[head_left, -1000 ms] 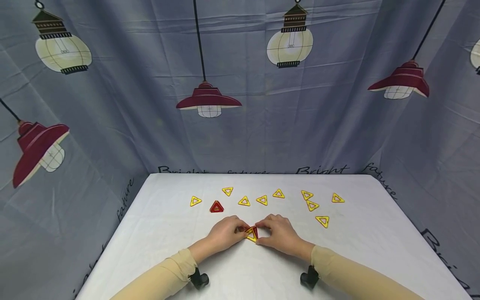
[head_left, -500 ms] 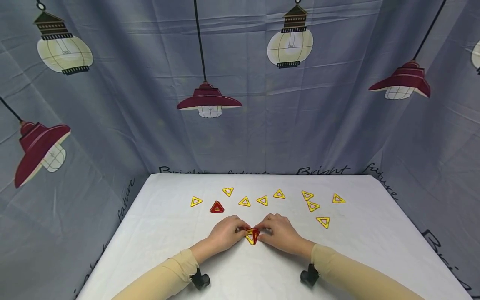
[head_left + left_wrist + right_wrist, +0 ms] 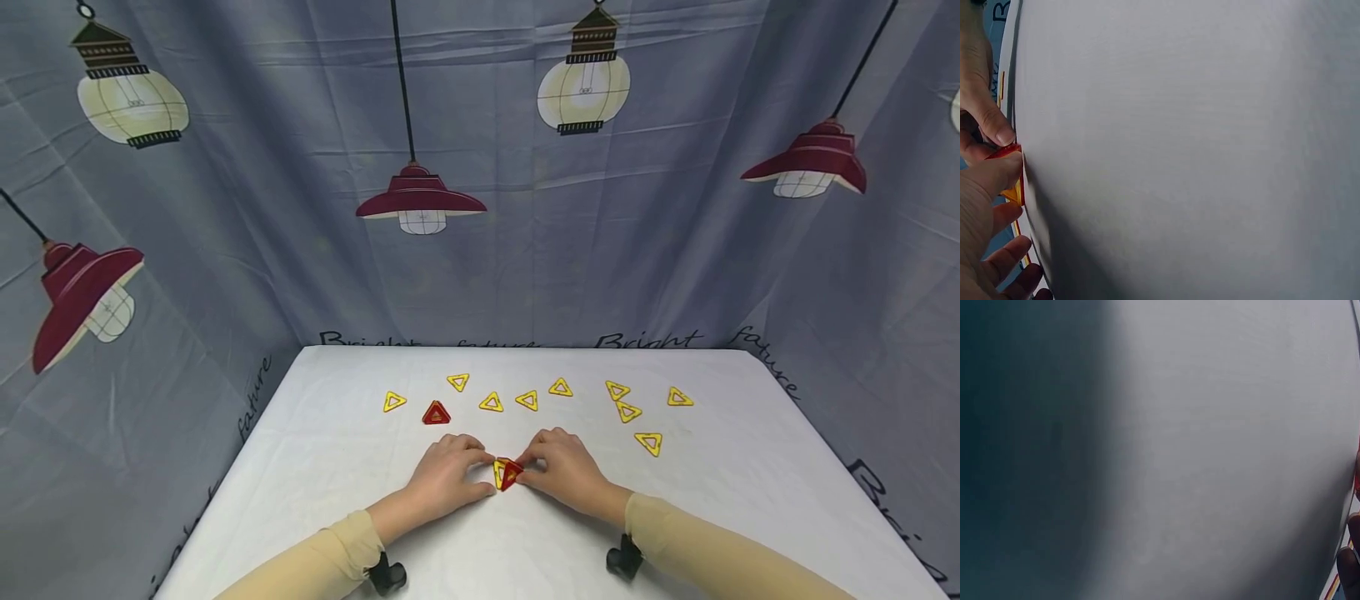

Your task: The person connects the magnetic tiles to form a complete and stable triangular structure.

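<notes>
A small pyramid of red and yellow triangular tiles [image 3: 507, 474] stands between the two hands in the head view, a yellow face to the left and a red one to the right. My right hand [image 3: 564, 472] pinches its right side between thumb and fingers. On the other side my left hand [image 3: 444, 477] has thumb and index finger spread apart, their tips right at the pyramid's left edge. In the left wrist view the left thumb [image 3: 1007, 170] overlaps the pyramid while the other fingers are splayed. The right wrist view catches only fingertips [image 3: 1352, 562] at its edge.
Behind the hands lies a flat red triangle [image 3: 437, 413] on the white table [image 3: 337, 467]. Several yellow triangle tiles [image 3: 491, 402] are scattered across the back, two of them touching [image 3: 628, 412] toward the right. A patterned curtain [image 3: 480, 283] surrounds the table.
The pyramid has turned between the fingers, bringing its red face toward the front right. The left hand has loosened, its thumb and index finger spreading apart. The right hand keeps its pinch.
</notes>
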`<act>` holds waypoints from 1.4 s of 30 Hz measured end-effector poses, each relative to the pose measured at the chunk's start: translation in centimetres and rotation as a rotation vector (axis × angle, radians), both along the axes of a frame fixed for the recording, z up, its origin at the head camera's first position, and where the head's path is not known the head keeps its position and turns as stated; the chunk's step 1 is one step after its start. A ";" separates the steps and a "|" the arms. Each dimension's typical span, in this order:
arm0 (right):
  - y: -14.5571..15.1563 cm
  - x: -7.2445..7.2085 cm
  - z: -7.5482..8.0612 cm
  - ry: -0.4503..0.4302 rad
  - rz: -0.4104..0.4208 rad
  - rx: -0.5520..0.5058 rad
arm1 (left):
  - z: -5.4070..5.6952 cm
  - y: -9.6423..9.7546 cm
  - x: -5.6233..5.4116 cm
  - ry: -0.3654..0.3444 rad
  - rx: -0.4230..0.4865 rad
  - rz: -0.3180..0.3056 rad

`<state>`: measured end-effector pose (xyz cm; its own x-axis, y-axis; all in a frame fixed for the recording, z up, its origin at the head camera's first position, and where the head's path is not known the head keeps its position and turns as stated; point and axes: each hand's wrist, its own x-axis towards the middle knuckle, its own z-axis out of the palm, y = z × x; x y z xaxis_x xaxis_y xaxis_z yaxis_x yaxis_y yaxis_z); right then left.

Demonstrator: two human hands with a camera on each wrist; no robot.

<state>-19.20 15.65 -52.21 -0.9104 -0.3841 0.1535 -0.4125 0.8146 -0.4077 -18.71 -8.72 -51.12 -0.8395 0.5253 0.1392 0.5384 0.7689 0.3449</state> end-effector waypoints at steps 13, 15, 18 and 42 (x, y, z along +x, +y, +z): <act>-0.1 0.2 0.2 -0.017 -0.011 -0.007 | 0.7 -0.6 -0.3 0.046 0.104 0.005; -0.2 0.2 0.3 -0.022 -0.016 -0.002 | 1.4 -1.3 -0.5 0.079 0.168 0.012; -0.1 0.2 0.3 -0.026 -0.021 0.000 | 2.6 -2.6 -1.0 0.108 0.255 0.058; -0.1 0.2 0.3 -0.042 -0.015 0.003 | 1.6 -11.6 -7.3 -0.039 0.177 0.513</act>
